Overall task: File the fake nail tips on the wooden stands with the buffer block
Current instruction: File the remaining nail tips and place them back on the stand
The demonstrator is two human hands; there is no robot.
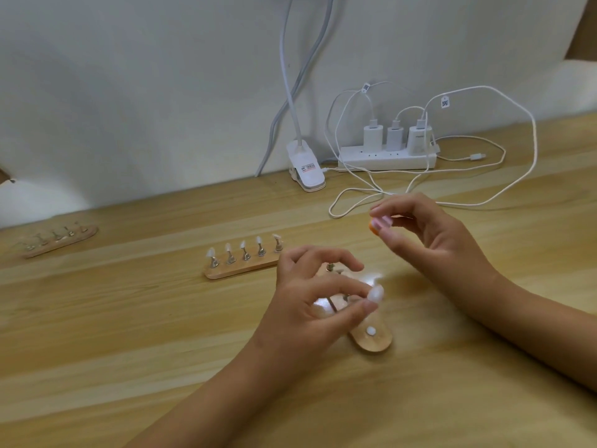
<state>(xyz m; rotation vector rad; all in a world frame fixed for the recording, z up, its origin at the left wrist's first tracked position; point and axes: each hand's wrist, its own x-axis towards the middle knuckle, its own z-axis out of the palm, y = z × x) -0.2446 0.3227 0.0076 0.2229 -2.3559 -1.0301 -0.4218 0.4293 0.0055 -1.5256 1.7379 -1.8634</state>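
The left hand (pixel 310 295) hovers over the nearest wooden stand (pixel 374 344), its thumb and a fingertip pinching a clear fake nail tip (pixel 376 292). Motion blur hides whether that tip sits on a holder. The stand's rounded near end shows past the hand and carries 1 white dot (pixel 370 331). The rest of the stand lies under the fingers.

The right hand (pixel 429 234) is raised to the right and farther back, apart from the left hand. Its curled thumb and fingers grip a small pink and orange buffer block (pixel 380 226), which is not touching the nail tip.

A second wooden stand (pixel 239 270) lies just left of the left hand and bears 5 nail tips on metal holders. A third stand (pixel 59 242) rests well apart at the far left of the wooden table (pixel 129 350).

Against the wall sit a white power strip (pixel 387 160) with 3 chargers plugged in, looping white cables (pixel 517 176) and a clip lamp base (pixel 307 171).
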